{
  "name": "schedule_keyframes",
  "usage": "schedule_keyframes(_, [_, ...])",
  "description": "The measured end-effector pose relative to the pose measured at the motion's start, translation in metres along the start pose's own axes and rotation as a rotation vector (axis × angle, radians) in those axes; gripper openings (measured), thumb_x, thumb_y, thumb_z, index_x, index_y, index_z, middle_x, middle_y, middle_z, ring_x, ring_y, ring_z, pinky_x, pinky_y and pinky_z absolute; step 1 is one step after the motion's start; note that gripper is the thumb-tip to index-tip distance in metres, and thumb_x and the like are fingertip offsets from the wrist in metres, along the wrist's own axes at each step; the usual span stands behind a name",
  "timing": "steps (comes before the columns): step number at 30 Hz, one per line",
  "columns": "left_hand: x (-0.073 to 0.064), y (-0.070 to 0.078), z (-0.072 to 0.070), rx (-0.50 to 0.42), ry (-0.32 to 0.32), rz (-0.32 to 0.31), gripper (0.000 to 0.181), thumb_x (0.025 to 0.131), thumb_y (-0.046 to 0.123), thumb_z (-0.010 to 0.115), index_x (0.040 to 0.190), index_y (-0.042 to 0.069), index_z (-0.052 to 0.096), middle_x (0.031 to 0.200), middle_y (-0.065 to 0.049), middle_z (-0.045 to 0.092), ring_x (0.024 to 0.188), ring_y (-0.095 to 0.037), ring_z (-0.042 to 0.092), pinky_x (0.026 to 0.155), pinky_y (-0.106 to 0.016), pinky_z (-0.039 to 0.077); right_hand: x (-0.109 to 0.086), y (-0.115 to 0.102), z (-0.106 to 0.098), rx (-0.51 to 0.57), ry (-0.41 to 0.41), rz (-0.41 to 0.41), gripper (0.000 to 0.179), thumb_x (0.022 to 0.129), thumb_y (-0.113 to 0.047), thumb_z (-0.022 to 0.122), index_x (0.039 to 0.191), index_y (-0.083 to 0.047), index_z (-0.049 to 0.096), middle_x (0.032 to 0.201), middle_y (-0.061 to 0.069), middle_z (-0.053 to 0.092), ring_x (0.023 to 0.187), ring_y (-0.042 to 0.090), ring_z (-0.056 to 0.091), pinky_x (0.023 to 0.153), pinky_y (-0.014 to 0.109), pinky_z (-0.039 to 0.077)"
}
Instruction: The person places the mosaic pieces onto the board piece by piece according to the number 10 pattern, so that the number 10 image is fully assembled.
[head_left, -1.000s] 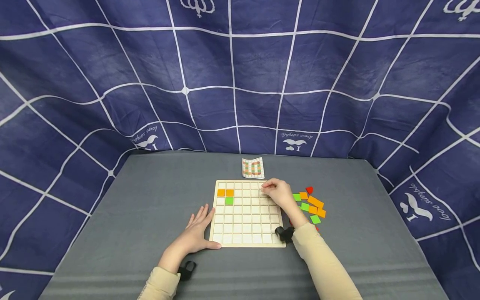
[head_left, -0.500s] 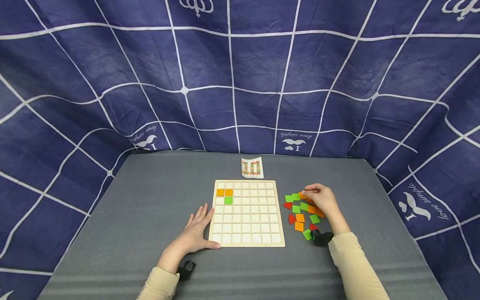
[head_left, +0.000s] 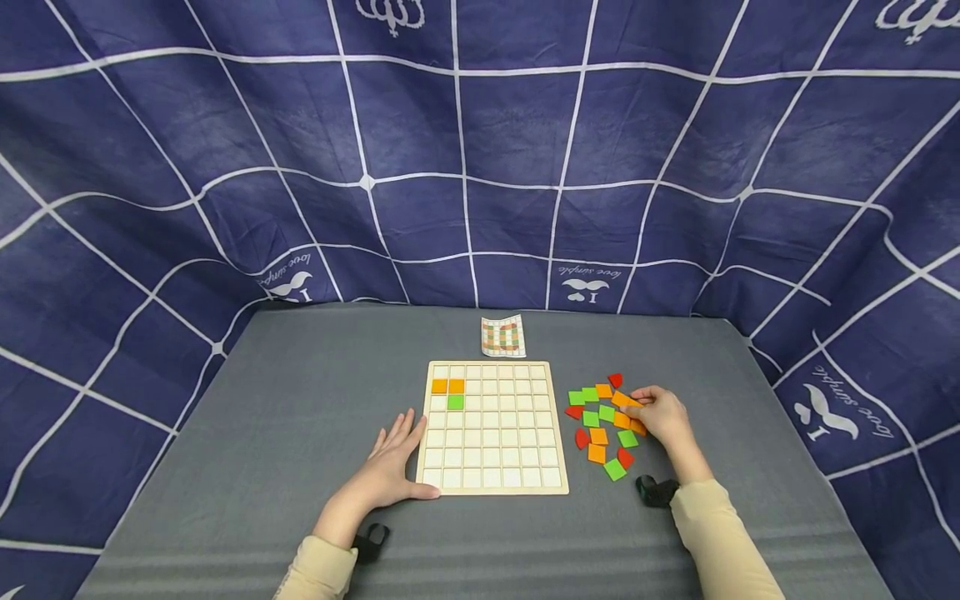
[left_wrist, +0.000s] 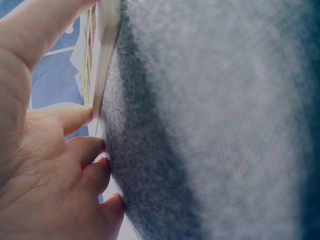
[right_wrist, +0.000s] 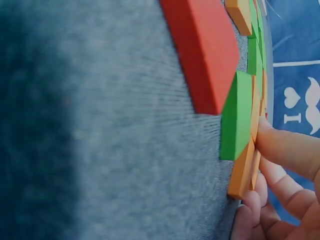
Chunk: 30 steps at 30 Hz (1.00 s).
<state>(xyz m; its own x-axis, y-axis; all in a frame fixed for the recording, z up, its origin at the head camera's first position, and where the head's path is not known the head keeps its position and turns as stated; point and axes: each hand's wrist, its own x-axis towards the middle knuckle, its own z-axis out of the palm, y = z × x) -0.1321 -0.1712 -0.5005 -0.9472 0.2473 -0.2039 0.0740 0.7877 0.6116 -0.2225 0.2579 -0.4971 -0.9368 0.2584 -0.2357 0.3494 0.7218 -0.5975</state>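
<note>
A pale square grid board lies on the grey table, with two orange tiles and one green tile in its upper left cells. My left hand rests at the board's left side, fingers spread, thumb at the lower left corner; the left wrist view has its fingertips along the board's edge. Right of the board, my right hand pinches an orange square tile at the right side of the loose pieces. In the right wrist view, thumb and fingers are at the orange tiles, partly hiding them.
Loose green tiles, orange tiles and red wedge-shaped pieces lie scattered between the board and my right hand. A small card with a coloured grid pattern lies behind the board. A blue curtain hangs behind the table.
My right hand has moved right from above the board's upper right to the loose tiles, then slightly further right and down. My left hand and the tiles on the board stay in place.
</note>
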Motion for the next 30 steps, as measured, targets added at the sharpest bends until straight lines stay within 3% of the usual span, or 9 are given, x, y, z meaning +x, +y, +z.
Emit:
schedule_keyframes(8, [0.000, -0.001, 0.001, 0.002, 0.002, 0.002, 0.118, 0.064, 0.036, 0.092, 0.156, 0.004, 0.026, 0.163, -0.022, 0.012, 0.152, -0.039, 0.008, 0.122, -0.059, 0.007, 0.000, 0.000, -0.005, -0.043, -0.018, 0.010, 0.032, 0.085, -0.020, 0.078, 0.101, 0.002, 0.063, 0.089, 0.014, 0.062, 0.080, 0.025, 0.056, 0.066, 0.031, 0.045])
schedule_keyframes(17, [-0.001, -0.003, 0.000, -0.001, -0.010, 0.002, 0.117, 0.065, 0.037, 0.091, 0.156, 0.005, 0.026, 0.164, -0.021, 0.011, 0.153, -0.038, 0.008, 0.122, -0.059, 0.006, -0.008, 0.000, -0.010, 0.060, -0.059, -0.028, 0.036, 0.086, -0.030, 0.077, 0.100, 0.000, 0.064, 0.083, 0.007, 0.069, 0.069, 0.016, 0.058, 0.060, 0.025, 0.045])
schedule_keyframes(24, [-0.001, -0.003, -0.003, -0.011, -0.005, 0.003, 0.116, 0.065, 0.035, 0.092, 0.156, 0.005, 0.026, 0.164, -0.020, 0.010, 0.153, -0.038, 0.008, 0.122, -0.059, 0.006, -0.017, -0.042, 0.009, 0.223, -0.080, -0.142, 0.035, 0.084, -0.029, 0.079, 0.101, -0.001, 0.066, 0.081, 0.004, 0.071, 0.064, 0.014, 0.063, 0.058, 0.027, 0.054])
schedule_keyframes(30, [0.000, -0.002, -0.003, -0.008, -0.003, 0.007, 0.117, 0.065, 0.037, 0.092, 0.156, 0.005, 0.026, 0.164, -0.020, 0.010, 0.153, -0.038, 0.008, 0.122, -0.059, 0.006, -0.025, -0.083, 0.038, 0.347, -0.185, -0.257, 0.029, 0.084, -0.019, 0.079, 0.101, 0.000, 0.066, 0.084, 0.004, 0.069, 0.070, 0.018, 0.066, 0.067, 0.032, 0.059])
